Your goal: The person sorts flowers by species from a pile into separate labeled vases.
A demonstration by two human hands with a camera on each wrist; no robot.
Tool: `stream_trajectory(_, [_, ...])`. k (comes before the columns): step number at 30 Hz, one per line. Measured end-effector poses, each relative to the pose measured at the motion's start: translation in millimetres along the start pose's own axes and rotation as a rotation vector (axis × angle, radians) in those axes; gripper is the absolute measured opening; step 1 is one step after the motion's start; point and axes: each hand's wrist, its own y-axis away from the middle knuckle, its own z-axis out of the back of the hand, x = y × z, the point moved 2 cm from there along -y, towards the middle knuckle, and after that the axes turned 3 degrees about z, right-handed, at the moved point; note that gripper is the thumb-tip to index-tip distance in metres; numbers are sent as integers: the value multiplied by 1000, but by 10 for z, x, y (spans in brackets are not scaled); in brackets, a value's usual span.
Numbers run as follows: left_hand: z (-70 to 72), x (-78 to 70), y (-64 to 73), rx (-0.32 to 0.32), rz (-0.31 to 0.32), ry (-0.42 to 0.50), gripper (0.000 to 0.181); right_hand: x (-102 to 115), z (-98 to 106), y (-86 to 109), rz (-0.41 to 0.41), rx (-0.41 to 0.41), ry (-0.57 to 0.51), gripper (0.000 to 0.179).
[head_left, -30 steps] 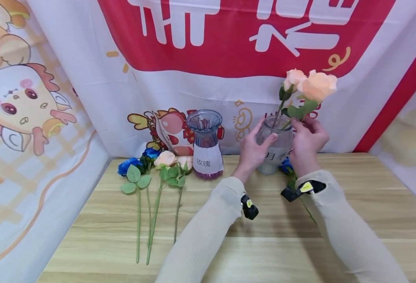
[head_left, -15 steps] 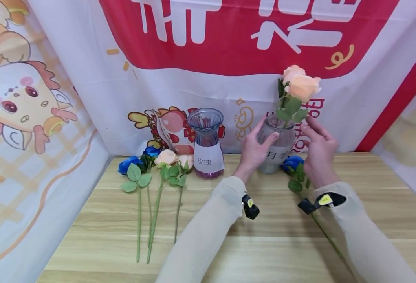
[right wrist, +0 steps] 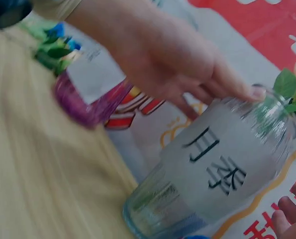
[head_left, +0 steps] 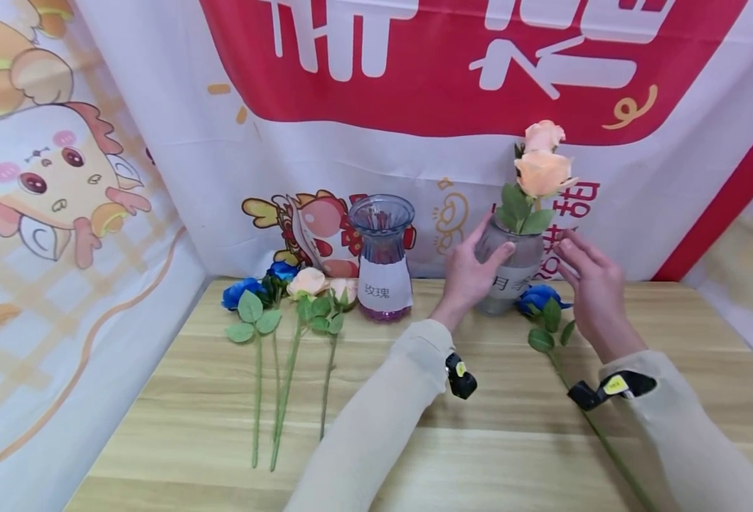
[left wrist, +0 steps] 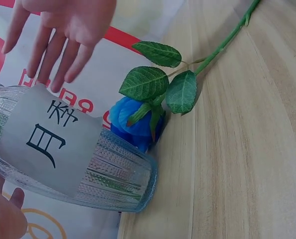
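Note:
My left hand (head_left: 470, 279) grips a clear glass vase (head_left: 522, 250) with a white paper label, its thumb on the near side just below the rim. Two peach roses (head_left: 544, 175) stand upright in this vase, their leaves at the mouth and their stems inside. Just right of the vase, my right hand (head_left: 600, 302) is held in the air with relaxed fingers and nothing in them. Below it a blue rose (head_left: 540, 299) lies on the table, its flower close to the base of the vase (left wrist: 120, 172).
A second glass vase (head_left: 384, 249), blue at the top and purple at the base, stands left of the first with its own label. Farther left on the wooden table (head_left: 190, 398) lie blue roses (head_left: 243, 292) and peach roses (head_left: 307, 282). A printed cloth (head_left: 440, 153) hangs behind.
The right hand has let go of a peach rose stem and drawn back to the right. That rose has swung upright in the vase. The left hand keeps its hold.

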Motion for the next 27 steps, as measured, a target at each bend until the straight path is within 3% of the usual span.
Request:
stream_trajectory(2, [-23,-7,9,10,9,6,69,-24,27,3,-4,46,76,70])
stream_trajectory(7, [-24,-33,26,23,55,35,70,-101,35,12,22,129,143,73])
stream_trajectory(17, [48,-125,49,43,178,34,72,-202,-12,34,21,130,292,71])
stream_trajectory(22, [208,-178,236,18,250,93,64,-228,-21,35,8,124,412,74])
stream_trajectory(27, [510,-189,462,-35,179,184,53,-252,-32,26,-11,101,406,77])
